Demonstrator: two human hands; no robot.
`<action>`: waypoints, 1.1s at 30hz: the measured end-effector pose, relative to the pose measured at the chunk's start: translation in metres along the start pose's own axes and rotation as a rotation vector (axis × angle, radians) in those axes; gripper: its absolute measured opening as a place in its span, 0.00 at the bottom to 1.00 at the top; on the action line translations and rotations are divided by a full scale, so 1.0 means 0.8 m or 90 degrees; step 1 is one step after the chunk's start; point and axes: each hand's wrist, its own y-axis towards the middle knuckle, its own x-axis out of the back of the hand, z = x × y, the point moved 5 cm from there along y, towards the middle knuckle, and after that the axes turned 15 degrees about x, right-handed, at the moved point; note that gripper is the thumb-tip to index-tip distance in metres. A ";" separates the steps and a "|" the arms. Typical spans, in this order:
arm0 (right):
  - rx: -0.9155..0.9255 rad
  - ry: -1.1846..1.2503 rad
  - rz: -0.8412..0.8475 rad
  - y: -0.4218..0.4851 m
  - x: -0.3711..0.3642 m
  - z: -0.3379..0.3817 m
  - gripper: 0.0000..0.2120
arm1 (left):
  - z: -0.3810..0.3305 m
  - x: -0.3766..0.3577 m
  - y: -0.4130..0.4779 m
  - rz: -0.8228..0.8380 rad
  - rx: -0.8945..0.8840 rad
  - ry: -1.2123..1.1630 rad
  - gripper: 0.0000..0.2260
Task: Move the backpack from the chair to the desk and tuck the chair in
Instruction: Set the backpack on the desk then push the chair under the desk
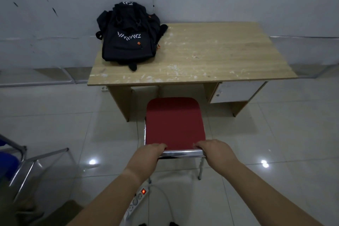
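Note:
A black backpack (128,36) with white lettering stands on the far left corner of the wooden desk (211,55), leaning against the wall. The red-cushioned chair (175,124) with a chrome frame stands in front of the desk's knee gap, its seat partly under the desk edge. My left hand (152,150) grips the near left of the chair's chrome top rail. My right hand (213,149) grips the near right of the same rail. Both sets of fingers curl over the red cushion.
A white power strip (136,202) with a lit red switch and its cable lie on the tiled floor under my arms. Another chrome chair with a blue seat (12,165) stands at the left. A white drawer (236,91) hangs under the desk's right side.

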 end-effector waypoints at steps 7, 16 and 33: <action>0.021 -0.006 -0.019 0.028 0.014 -0.015 0.19 | -0.007 0.018 0.030 -0.023 0.042 0.019 0.18; 0.022 -0.009 -0.037 0.087 0.039 -0.052 0.20 | -0.008 0.043 0.098 -0.025 0.054 -0.009 0.16; 0.032 -0.008 -0.039 0.261 0.113 -0.129 0.23 | 0.019 0.118 0.286 -0.011 0.034 0.004 0.18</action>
